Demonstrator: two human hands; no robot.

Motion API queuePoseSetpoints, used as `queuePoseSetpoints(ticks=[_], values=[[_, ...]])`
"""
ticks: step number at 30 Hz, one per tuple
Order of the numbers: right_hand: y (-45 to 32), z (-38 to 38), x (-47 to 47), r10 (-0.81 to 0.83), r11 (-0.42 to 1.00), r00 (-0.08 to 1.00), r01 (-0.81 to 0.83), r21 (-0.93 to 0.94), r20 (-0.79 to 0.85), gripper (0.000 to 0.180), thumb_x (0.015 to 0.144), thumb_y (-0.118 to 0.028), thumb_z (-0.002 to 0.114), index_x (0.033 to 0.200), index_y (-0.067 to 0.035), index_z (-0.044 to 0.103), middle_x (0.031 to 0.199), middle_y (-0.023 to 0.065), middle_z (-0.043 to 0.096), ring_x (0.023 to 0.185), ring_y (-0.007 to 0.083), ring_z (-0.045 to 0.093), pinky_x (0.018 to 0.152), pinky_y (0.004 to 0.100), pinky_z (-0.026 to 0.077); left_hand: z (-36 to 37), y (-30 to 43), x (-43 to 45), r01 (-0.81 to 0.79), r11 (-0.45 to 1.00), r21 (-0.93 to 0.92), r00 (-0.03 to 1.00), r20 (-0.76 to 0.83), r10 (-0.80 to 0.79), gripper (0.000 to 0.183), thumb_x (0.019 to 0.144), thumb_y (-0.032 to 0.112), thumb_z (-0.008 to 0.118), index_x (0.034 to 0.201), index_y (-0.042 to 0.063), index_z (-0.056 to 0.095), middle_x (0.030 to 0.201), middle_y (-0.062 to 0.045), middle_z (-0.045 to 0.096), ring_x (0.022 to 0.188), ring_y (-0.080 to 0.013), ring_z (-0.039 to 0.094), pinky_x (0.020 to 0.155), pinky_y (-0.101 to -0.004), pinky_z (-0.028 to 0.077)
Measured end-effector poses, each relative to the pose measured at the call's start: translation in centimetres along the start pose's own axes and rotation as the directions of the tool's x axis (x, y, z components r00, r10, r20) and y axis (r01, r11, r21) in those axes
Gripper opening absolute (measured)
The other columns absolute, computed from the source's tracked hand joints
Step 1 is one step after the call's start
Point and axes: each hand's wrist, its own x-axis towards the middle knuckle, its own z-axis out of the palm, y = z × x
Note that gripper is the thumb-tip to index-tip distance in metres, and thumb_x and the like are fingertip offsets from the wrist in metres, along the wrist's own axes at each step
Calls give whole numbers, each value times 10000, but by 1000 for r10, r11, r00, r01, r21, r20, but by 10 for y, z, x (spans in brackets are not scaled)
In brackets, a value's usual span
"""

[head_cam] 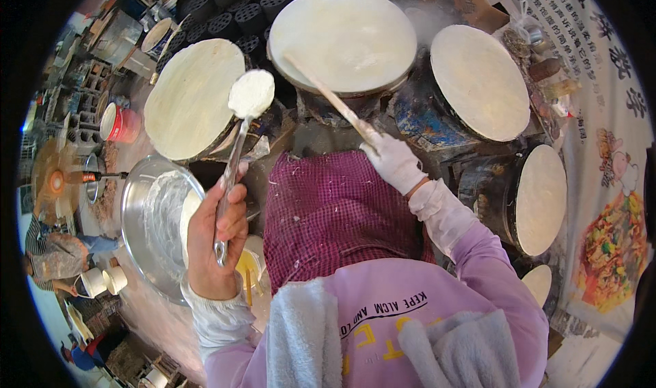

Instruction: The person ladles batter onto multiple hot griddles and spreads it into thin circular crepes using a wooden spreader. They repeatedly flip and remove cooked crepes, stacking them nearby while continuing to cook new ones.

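My bare left hand (218, 229) grips the handle of a metal ladle (234, 154), whose bowl is coated with pale batter (251, 93). It hangs beside the left round griddle (197, 101), which bears a thin pale sheet. My right hand (392, 162), in a white glove, holds a wooden stick (328, 93). The stick's far end lies over the batter-covered middle griddle (346, 39); whether it touches is hard to tell. A large steel basin (136, 224) with whitish batter residue stands beyond my left hand, which partly hides it.
More coated griddles stand to the right, one upper right (479, 83) and one lower (541, 201). Black honeycomb briquettes (251, 16) are stacked behind. A yellow-lined tub (248, 272) sits by my left wrist. At far left, a person (61, 254) holds white buckets (93, 283).
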Motion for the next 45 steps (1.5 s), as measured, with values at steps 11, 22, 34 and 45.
queuePoseSetpoints(ticks=[11,22,34,45], values=[[-27,51,6,-243,912,913,330,244,-329,576,951,-388,599,1450,-141,451,1092,231,682,963,429,666,808,454,549,-99,-58,-96,-185,980,-76,975,-139,173,283,1041,180,427,1261,23,510,882,-68,575,497,-77,454,401,-187,386],[-313,109,124,-540,839,841,541,55,-25,485,847,-398,719,1177,-75,571,1105,211,603,956,405,652,833,460,534,-152,-61,-125,-389,908,-152,889,-321,327,295,1045,190,399,1273,38,506,854,-70,566,508,-96,441,409,-204,363],[-353,149,172,-510,856,860,508,-98,14,598,799,-491,742,1160,-54,551,1160,222,559,953,402,650,838,464,531,-172,-17,-116,-418,875,-244,882,-342,326,372,1051,198,380,1371,21,451,823,-44,536,474,-72,422,388,-188,358],[-401,173,177,-545,833,835,529,-159,-75,494,829,-435,720,1096,-49,569,1072,175,602,935,365,679,777,462,563,-176,-10,-109,-406,872,-274,890,-335,309,392,1051,205,394,1389,10,435,816,-68,533,484,-92,449,386,-193,366]])
